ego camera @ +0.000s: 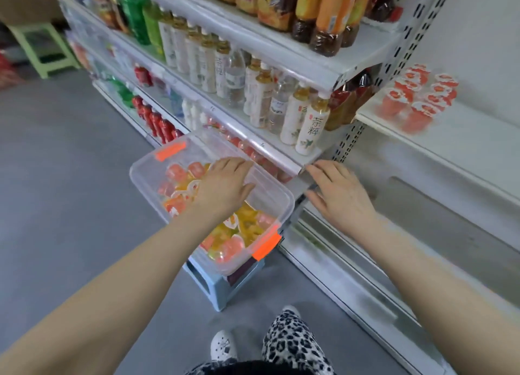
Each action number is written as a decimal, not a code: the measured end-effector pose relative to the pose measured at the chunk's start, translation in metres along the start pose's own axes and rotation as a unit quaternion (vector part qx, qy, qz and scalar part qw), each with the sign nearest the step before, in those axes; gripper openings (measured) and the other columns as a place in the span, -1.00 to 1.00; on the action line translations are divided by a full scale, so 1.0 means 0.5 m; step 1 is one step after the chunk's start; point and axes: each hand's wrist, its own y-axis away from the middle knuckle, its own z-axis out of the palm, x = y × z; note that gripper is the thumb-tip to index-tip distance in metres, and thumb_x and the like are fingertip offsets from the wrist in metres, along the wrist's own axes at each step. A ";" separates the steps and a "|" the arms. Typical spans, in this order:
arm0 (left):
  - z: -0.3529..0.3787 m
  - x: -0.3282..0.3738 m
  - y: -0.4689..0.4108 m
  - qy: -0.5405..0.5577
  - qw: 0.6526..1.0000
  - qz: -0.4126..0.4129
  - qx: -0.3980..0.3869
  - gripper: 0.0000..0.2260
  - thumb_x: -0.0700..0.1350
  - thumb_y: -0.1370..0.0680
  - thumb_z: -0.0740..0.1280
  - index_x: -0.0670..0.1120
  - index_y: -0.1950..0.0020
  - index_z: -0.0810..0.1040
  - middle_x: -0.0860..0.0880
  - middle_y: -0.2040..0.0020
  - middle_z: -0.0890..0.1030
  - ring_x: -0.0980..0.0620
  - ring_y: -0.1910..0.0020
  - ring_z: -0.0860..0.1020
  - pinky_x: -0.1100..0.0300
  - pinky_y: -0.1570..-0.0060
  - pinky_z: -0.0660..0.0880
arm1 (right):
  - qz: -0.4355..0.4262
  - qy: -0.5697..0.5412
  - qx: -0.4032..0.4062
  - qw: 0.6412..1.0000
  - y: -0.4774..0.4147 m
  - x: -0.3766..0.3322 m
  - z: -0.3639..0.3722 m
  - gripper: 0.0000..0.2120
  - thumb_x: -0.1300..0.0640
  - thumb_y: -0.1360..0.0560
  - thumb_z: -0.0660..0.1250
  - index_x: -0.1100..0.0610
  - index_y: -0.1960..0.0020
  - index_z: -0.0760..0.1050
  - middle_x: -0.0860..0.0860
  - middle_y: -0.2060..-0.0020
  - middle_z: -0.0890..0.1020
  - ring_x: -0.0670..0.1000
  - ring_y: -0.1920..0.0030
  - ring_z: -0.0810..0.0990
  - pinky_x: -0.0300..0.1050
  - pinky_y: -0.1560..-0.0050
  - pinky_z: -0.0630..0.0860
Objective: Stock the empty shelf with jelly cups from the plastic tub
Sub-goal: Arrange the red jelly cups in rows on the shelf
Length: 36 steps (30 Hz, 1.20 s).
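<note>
A clear plastic tub point(146, 175) with orange latches sits on a small blue stool point(216, 287) and holds several red and yellow jelly cups point(244, 228). My left hand point(225, 186) reaches down into the tub, palm down over the cups, fingers spread; whether it grips a cup is hidden. My right hand point(340, 194) hovers open to the right of the tub, near the corner of the drinks shelf. On the white shelf point(464, 138) at the upper right stand several red jelly cups point(416, 96).
Shelves of bottled drinks point(281, 99) fill the unit to the left of the white shelf. Lower white shelves point(422, 234) run along the right. A green stool point(42, 45) stands far left on the grey floor. My leg and shoe point(225, 346) are below.
</note>
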 end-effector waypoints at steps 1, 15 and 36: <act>0.007 -0.024 0.028 -0.002 1.000 -0.023 -0.018 -0.56 0.01 -0.52 0.40 -0.13 -0.34 0.50 -0.14 -0.21 0.57 -0.20 -0.22 0.51 -0.07 -0.22 0.44 | -0.012 -0.014 -0.009 1.000 -0.006 -0.023 0.022 -0.52 0.01 -0.48 0.41 0.17 -0.33 0.47 0.13 -0.20 0.54 0.19 -0.20 0.51 0.09 -0.16 0.48; 0.026 -0.261 0.123 -0.011 0.960 -0.269 -0.078 -0.64 -0.05 -0.55 0.35 -0.12 -0.32 0.53 -0.14 -0.22 0.57 -0.20 -0.25 0.47 -0.03 -0.27 0.38 | -0.131 -0.173 -0.228 0.949 -0.298 -0.222 0.297 -0.49 -0.05 -0.60 0.24 0.08 -0.49 0.26 0.12 -0.34 0.47 0.19 -0.29 0.45 0.07 -0.25 0.43; 0.082 -0.322 0.124 -0.066 0.958 -0.274 -0.062 -0.67 -0.09 -0.42 0.47 -0.12 -0.16 0.62 -0.10 -0.08 0.62 -0.18 -0.14 0.54 -0.03 -0.23 0.45 | -0.154 -0.245 -0.235 0.928 -0.487 -0.321 0.492 -0.75 0.09 -0.64 0.14 -0.05 -0.28 0.44 0.17 -0.07 0.51 0.20 -0.08 0.50 0.00 -0.08 0.46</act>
